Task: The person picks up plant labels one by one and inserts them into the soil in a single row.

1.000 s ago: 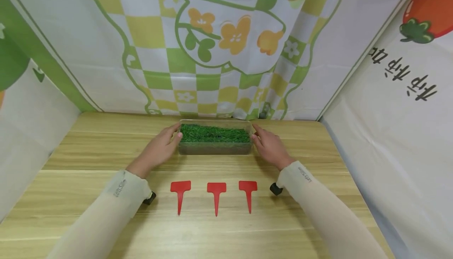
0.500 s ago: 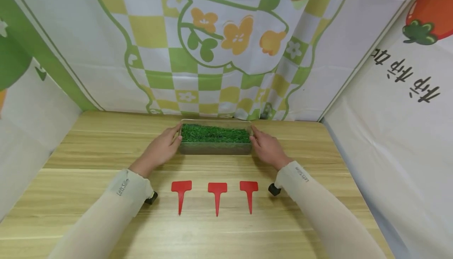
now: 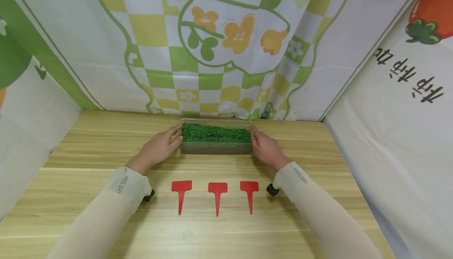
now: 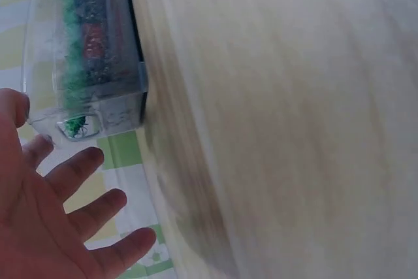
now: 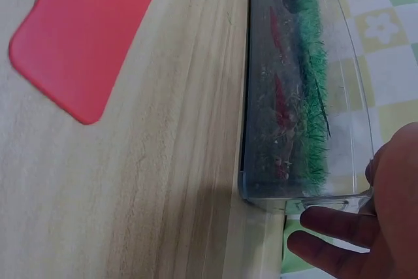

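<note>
A clear plastic box filled with green artificial grass over a dark layer stands at the back of the table. My left hand is at its left end; the left wrist view shows those fingers straight and spread beside the end wall, the thumb near the upper corner. At the right end, my right hand touches the box, its fingers extended along the end wall. Three red T-shaped plant labels lie in a row in front: left label, middle label, right label.
The wooden table reaches back to a patterned curtain just behind the box. White fabric walls stand at both sides, with a printed strawberry on the right one.
My right hand and forearm have moved slightly left, against the box's end. The box, the left hand and the red plant labels stay nearly in place; the head view has shifted slightly.
</note>
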The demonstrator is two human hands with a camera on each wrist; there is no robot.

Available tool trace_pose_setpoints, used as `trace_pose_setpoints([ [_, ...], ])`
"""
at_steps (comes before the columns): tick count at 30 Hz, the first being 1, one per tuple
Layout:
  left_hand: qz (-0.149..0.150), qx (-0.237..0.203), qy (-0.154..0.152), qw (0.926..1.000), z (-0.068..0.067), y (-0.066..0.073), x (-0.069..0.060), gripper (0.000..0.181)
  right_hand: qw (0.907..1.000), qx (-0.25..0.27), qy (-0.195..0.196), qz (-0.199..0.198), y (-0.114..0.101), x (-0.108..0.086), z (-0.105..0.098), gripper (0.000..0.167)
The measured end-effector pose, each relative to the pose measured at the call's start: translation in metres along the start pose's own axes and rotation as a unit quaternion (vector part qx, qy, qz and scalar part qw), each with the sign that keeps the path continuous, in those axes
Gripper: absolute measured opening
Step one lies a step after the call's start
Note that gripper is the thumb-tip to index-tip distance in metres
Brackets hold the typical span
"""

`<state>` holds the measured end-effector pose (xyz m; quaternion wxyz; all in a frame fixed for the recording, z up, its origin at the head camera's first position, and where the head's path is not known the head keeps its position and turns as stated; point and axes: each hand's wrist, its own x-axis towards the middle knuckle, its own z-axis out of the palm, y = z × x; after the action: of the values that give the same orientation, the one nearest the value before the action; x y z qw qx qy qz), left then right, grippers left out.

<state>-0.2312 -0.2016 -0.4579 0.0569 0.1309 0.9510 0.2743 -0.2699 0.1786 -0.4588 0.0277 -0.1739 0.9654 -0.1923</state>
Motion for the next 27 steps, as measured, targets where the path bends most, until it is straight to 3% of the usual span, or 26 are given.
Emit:
trace_pose_setpoints([
  [5, -0.012, -0.004, -0.010, 0.9999, 0.006, -0.003, -0.001, 0.064, 1.0000, 0.004, -0.002, 0.003, -0.001, -0.003, -0.001, 0.056],
  [17, -0.020, -0.023, -0.027, 0.9992, 0.007, 0.006, -0.007, 0.062, 0.9998, 0.016, -0.002, 0.011, -0.001, -0.009, -0.002, 0.057],
  [27, -0.011, -0.035, -0.037, 0.9986, 0.005, 0.002, -0.010, 0.063, 0.9988, 0.043, -0.006, 0.021, -0.002, -0.015, 0.002, 0.057],
])
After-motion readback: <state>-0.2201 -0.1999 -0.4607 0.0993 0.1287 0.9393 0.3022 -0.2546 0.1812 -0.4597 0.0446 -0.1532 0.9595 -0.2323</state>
